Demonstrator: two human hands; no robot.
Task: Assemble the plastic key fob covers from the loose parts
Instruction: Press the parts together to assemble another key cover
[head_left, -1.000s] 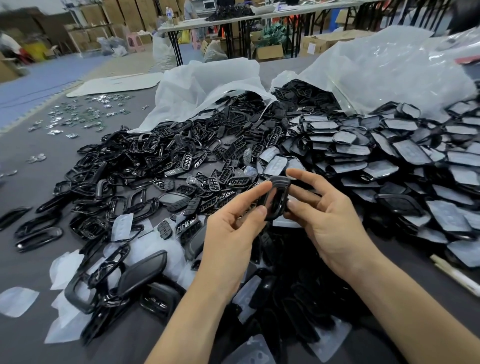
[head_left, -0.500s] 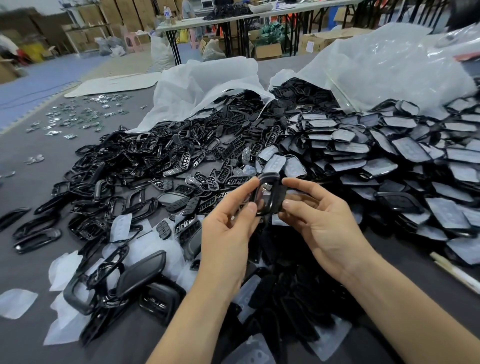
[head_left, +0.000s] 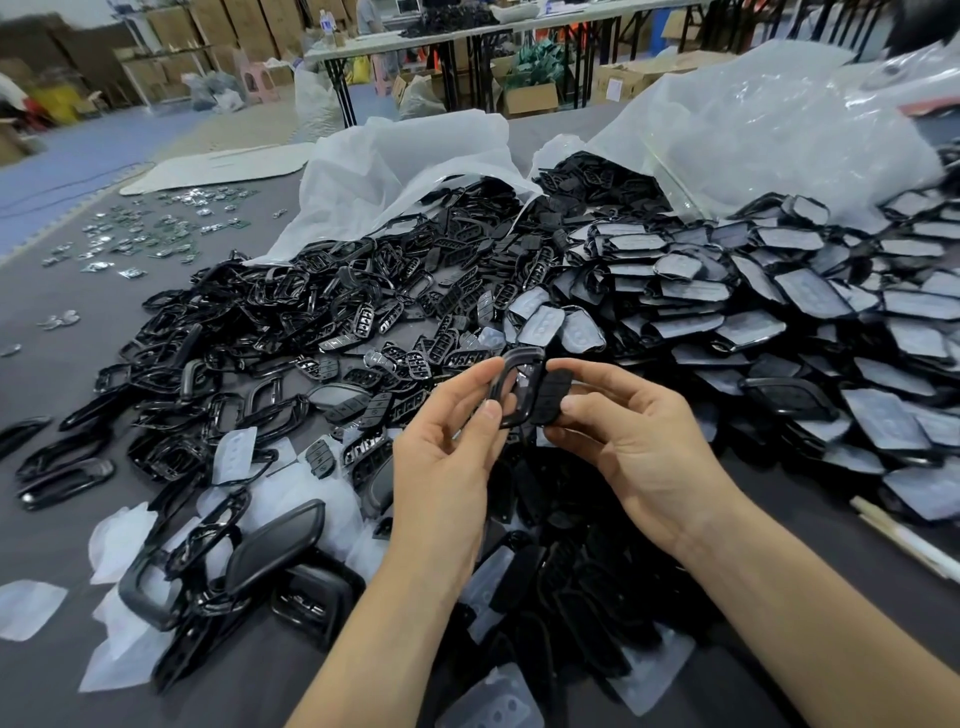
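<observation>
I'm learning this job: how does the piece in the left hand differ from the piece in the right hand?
The frame in the left hand is a hollow loop; the pad in the right hand is solid. The frame is glossy, the pad matte. The frame stands taller than the pad. Both are black and pinched upright, side by side.

Left hand (head_left: 441, 457), right hand (head_left: 639, 447) bare; forearms (head_left: 400, 618) bare to frame edge; fingernails short

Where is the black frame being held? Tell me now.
Head view, centre: the black frame is pinched in the left hand, beside the button pad in the right hand.
</observation>
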